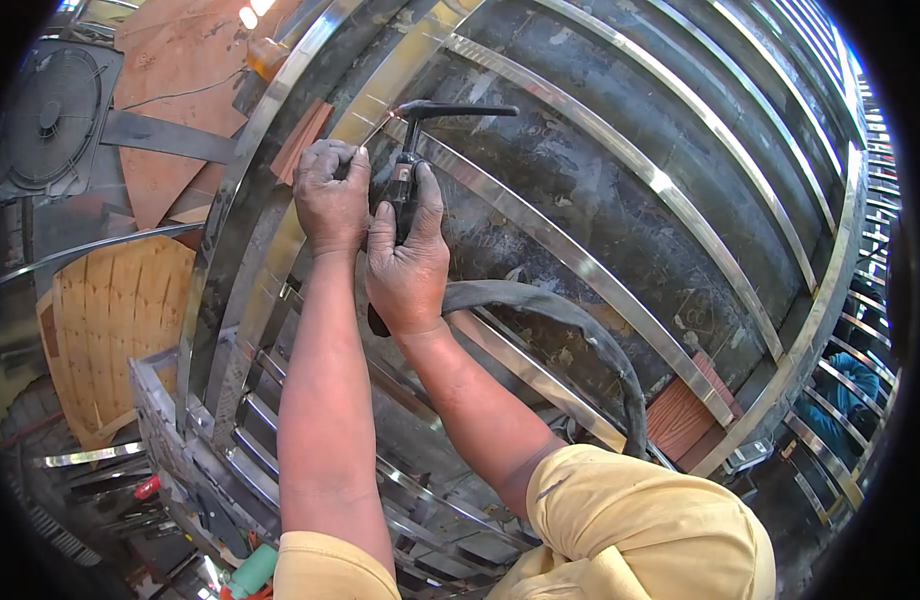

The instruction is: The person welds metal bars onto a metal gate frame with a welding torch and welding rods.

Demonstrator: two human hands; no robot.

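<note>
My right hand is wrapped round the handle of a black welding torch, with its long cap pointing right. A small orange glow shows beside the torch head, where a shiny metal strip meets the wide metal band. Just left of the torch, my left hand is closed in a pinch over the band; what its fingertips hold is too small to make out. From below the right hand a grey sleeved cable curves away to the right.
Several curved metal strips cross the dark panel. A reddish wood block lies under strips at lower right. At left are a round fan grille, brown sheets and a slatted wooden panel. A person in blue is behind bars at far right.
</note>
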